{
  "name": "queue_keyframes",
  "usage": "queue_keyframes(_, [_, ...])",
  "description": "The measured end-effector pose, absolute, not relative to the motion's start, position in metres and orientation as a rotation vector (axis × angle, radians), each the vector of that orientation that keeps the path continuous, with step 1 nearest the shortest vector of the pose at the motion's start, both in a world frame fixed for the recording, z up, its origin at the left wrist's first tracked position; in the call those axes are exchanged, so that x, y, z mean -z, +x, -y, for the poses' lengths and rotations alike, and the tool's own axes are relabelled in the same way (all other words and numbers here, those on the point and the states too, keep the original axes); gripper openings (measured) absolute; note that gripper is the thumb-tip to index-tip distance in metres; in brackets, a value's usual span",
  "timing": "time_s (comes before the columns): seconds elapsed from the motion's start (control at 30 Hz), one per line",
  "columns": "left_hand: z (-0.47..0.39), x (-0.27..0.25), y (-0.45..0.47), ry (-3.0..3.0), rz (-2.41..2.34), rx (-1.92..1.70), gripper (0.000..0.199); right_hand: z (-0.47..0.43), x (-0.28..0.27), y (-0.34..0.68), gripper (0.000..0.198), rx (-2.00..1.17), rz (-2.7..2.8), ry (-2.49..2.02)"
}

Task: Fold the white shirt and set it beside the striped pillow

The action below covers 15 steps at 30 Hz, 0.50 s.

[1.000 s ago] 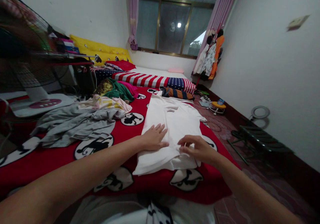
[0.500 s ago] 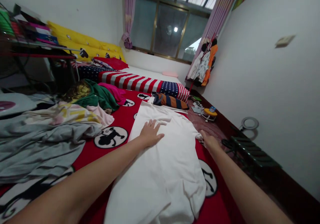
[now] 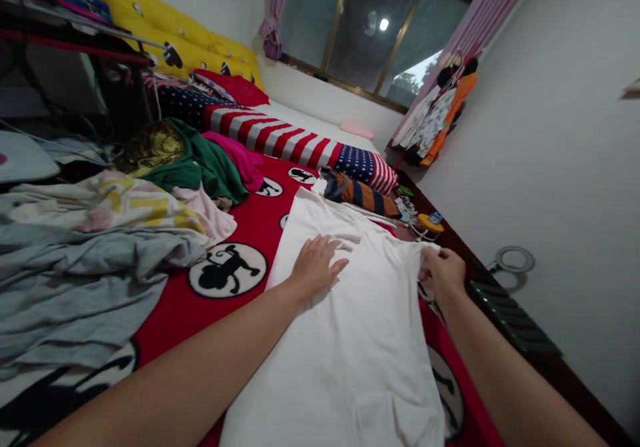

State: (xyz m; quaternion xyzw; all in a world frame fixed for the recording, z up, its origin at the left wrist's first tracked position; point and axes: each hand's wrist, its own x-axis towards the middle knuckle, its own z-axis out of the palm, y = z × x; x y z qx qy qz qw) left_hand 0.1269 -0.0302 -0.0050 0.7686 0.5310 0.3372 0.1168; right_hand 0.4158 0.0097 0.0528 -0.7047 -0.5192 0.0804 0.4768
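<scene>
A white shirt [image 3: 350, 340] lies spread lengthwise over a red blanket [image 3: 165, 320] printed with black monkeys in white circles. Flat on the shirt's upper left part rests my left hand [image 3: 317, 267], fingers stretched and spread. At the right edge, my right hand [image 3: 443, 270] pinches the tip of the shirt's sleeve, pulling it out a little above the blanket. Creases run through the cloth beside my left fingers and near the shirt's lower right. The near end of the shirt passes out of the picture.
On the left lie a grey garment [image 3: 75, 294], a pale yellow-patterned one [image 3: 125, 207] and a green one [image 3: 195, 160]. Beyond the shirt sits a folded brown-and-navy striped garment [image 3: 363, 194]. A dark green slatted stool [image 3: 515, 314] stands at right by the wall.
The view has tilted and shifted. My right hand has lifted the sleeve tip slightly and drawn it outward to the right. My left hand stays flat on the shirt.
</scene>
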Motion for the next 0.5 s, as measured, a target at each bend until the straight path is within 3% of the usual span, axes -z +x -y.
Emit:
queue_keyframes(0.17, [0.029,-0.002,0.115,1.931,-1.305,-1.295,0.049,-0.019,-0.097,0.313,0.026,-0.552,1.363,-1.543])
queue_keyframes(0.23, [0.029,-0.004,0.112,1.821,-1.257,-1.313,0.054,-0.008,-0.108,0.28,0.034,-0.937,1.564,-1.326])
queue_keyframes(0.3, [0.029,-0.005,0.11,1.78,-1.252,-1.313,0.057,0.013,-0.114,0.264,0.045,-1.097,1.698,-1.198])
queue_keyframes(0.37, [0.029,-0.006,0.109,1.795,-1.285,-1.303,0.061,0.041,-0.112,0.267,0.046,-1.071,1.819,-1.206])
queue_keyframes(0.5, [0.026,-0.002,0.111,1.898,-1.317,-1.278,0.059,0.108,-0.091,0.317,0.027,-0.723,2.095,-1.555])
